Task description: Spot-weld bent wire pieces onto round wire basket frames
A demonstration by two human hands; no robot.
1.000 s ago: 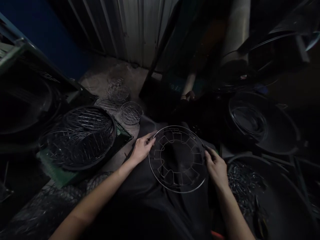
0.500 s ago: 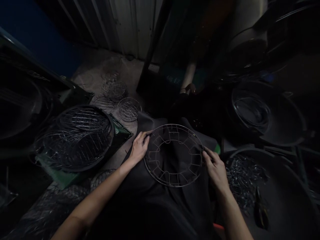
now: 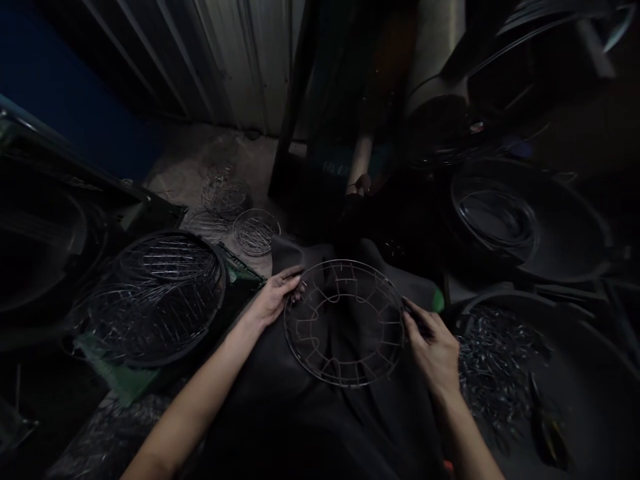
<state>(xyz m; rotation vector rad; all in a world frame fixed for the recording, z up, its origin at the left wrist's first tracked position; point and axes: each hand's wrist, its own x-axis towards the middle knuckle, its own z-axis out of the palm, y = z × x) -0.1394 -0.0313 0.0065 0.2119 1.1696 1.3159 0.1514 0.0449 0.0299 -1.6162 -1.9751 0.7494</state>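
Note:
A round wire frame (image 3: pixel 345 385) lies over my lap, its outer ring joined to a wavy inner loop by short wires. My left hand (image 3: pixel 275 297) is closed at the upper left of the ring, thumb and fingers pinching the rim. On the opposite side my right hand (image 3: pixel 434 343) grips the right rim between thumb and fingers. Dark cloth (image 3: pixel 320 413) covers my legs beneath the frame. To the right of my right hand, a dark basin (image 3: pixel 595 400) contains many small metal pieces (image 3: pixel 495 373) and pliers with yellowish handles (image 3: pixel 550 427).
At left, a round tub (image 3: pixel 220 293) full of wire grids stands on a green crate (image 3: pixel 117 380). More wire rounds (image 3: pixel 257 232) lie on the floor by the metal wall (image 3: pixel 240 60). Another basin (image 3: pixel 575 233) with coiled wire is at the right; dark machinery (image 3: pixel 360 160) stands ahead.
The view has shifted a little, so the surroundings sit slightly differently. Both hands still hold the wire frame, and the left fingers have changed their hold slightly at the rim.

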